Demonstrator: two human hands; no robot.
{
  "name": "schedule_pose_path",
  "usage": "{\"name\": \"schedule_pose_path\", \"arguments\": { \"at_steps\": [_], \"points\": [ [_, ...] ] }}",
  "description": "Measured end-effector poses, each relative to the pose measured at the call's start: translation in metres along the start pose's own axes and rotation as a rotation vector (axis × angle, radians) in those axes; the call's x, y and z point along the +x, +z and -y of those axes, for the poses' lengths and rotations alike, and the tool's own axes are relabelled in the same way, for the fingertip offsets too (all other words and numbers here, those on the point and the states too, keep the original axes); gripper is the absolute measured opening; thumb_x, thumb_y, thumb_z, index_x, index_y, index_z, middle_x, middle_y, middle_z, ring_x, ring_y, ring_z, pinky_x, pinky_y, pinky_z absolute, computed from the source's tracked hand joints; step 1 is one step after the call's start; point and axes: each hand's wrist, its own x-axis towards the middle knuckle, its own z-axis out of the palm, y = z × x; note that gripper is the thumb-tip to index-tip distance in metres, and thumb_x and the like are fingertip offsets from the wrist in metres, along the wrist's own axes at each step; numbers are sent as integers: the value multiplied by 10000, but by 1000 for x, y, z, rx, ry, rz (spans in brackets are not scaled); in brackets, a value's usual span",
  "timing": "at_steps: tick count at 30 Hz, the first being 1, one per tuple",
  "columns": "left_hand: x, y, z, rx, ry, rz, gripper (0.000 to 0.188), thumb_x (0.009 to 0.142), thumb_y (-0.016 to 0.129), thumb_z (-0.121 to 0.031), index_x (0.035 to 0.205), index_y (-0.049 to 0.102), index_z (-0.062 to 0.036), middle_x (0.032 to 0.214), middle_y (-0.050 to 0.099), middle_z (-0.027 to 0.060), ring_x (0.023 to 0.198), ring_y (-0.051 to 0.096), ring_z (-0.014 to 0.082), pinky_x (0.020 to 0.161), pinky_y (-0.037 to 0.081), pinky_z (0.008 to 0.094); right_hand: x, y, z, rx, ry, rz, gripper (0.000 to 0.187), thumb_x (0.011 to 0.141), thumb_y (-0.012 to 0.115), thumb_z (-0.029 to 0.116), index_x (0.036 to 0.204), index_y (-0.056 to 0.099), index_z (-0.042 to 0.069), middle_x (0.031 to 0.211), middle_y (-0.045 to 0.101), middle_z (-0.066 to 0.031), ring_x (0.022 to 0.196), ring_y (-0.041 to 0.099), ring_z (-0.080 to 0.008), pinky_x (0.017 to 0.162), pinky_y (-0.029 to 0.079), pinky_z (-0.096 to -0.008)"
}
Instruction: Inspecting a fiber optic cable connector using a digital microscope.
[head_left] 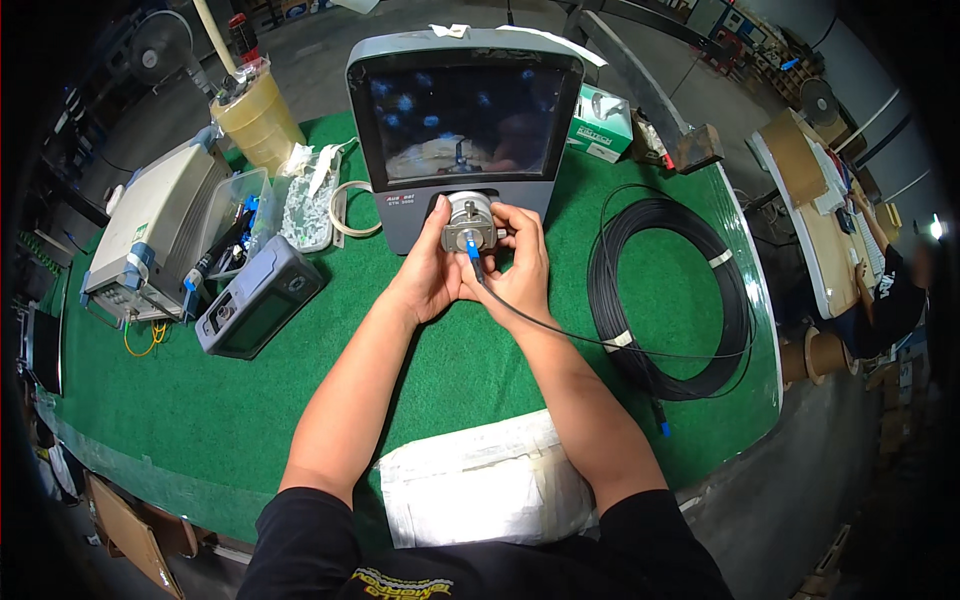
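A black cable coil [606, 280] and grey instrument [262, 300] flank the screened device [462, 115] on the tabletop [200, 410]. Half-curled, the left hand [428, 272] and right hand [522, 268] grasp the metal fitting [468, 236] below the screen.

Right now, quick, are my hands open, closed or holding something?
Left hand: curled closed, holding the left side of the metal connector mount.
Right hand: curled closed, holding its right side.

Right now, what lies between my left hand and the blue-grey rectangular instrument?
Head view: bare green table covering separates your left hand from the instrument.
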Motion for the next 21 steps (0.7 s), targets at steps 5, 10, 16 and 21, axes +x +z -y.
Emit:
{"name": "schedule_pose_path", "arguments": {
  "at_steps": [5, 10, 16, 21],
  "points": [
    [4, 2, 3, -77, 35, 42, 769, 988, 447, -744, 1300, 610, -60, 1084, 716, 99, 910, 724, 209, 840, 627, 350, 2, 2, -3, -122, -18, 9, 740, 668, 933, 103, 1301, 554, 55, 1175, 584, -138, 1039, 655, -294, 840, 554, -376],
    [2, -5, 3, -74, 43, 13, 745, 988, 467, -732, 1339, 590, -86, 1127, 711, 94, 979, 716, 223, 895, 615, 384, 2, 3, 1, -147, 1, 20, 701, 681, 908, 79, 1298, 577, 72, 1160, 593, -143, 996, 651, -321, 831, 548, -401],
    [4, -8, 6, -78, 57, 51, 764, 996, 451, -728, 1359, 581, -69, 1178, 700, 123, 1037, 707, 248, 949, 594, 416, 4, 3, 0, -124, -15, -4, 629, 707, 858, 48, 1284, 612, 91, 1126, 596, -144, 956, 664, -325, 786, 562, -402],
    [-1, -5, 7, -131, 20, 95, 777, 1028, 405, -684, 1386, 576, -16, 1287, 678, 177, 1167, 666, 300, 1100, 496, 470, 4, 1, 2, -18, 32, -14, 605, 708, 829, 14, 1272, 627, 100, 1135, 584, -143, 917, 683, -320, 709, 596, -384]
  ]
}}
